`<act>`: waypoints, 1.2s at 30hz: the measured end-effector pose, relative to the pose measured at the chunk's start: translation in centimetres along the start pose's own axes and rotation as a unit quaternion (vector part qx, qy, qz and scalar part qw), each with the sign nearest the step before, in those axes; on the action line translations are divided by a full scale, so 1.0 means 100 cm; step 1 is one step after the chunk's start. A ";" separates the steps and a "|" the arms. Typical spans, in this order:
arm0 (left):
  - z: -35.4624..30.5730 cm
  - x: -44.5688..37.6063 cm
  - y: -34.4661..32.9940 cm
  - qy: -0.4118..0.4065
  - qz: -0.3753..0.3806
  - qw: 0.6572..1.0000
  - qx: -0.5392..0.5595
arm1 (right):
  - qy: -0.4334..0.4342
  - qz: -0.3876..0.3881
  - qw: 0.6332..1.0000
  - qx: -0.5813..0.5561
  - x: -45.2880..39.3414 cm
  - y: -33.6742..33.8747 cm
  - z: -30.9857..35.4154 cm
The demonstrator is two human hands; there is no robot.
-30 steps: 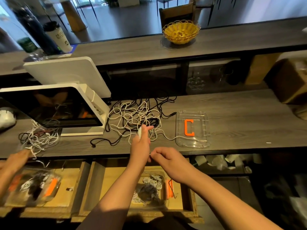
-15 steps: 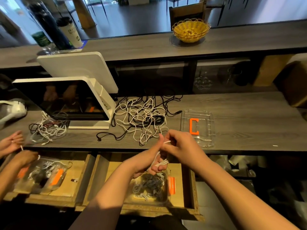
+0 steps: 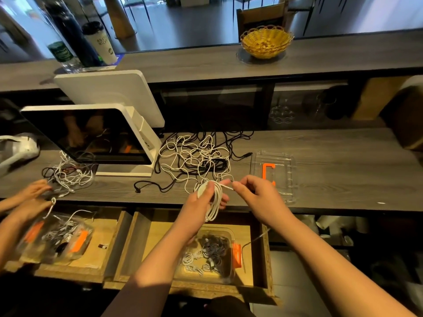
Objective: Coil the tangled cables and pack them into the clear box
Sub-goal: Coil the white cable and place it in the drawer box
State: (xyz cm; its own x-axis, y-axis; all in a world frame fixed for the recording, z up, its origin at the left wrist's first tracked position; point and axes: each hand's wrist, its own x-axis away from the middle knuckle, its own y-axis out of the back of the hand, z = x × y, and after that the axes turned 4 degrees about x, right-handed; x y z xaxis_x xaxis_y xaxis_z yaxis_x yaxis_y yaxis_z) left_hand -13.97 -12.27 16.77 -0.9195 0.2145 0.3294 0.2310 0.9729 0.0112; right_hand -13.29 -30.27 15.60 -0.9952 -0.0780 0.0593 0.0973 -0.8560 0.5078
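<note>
Both hands on white cable, left hand gripping coil, right hand pinching end

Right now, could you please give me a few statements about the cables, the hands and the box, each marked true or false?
1. The left hand holds a white cable in loops. True.
2. The right hand rests flat on the counter. False: its fingers pinch the cable's end.
3. The clear box in the open drawer already holds coiled cables. True.
4. The lid with the orange clip sits on the box. False: it lies on the counter.
5. The tangled pile is all white. False: black cables are mixed in.
</note>
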 end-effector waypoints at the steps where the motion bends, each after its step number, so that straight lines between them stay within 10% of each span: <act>1: -0.002 0.000 -0.001 -0.016 -0.006 1.000 0.014 | -0.009 0.012 1.000 0.011 0.001 -0.001 0.001; 8: -0.010 -0.002 -0.022 -0.009 -0.014 0.969 0.245 | -0.006 0.167 0.966 -0.199 0.011 -0.013 0.023; 24: -0.012 -0.010 -0.005 0.001 -0.014 0.966 0.259 | -0.012 0.267 0.938 -0.219 0.004 -0.007 0.019; 36: -0.015 -0.015 0.026 -0.093 -0.025 0.987 -0.126 | -0.030 0.356 0.917 -0.175 -0.001 -0.005 0.019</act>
State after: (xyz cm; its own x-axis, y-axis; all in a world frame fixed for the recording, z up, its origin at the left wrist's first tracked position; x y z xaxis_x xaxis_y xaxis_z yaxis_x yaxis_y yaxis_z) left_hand -11.48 -10.25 17.71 -0.9688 0.2019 0.1435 0.2341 0.9356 0.2644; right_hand -13.25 -28.85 17.01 -0.6777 -0.6616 0.3210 0.7021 -0.7119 0.0150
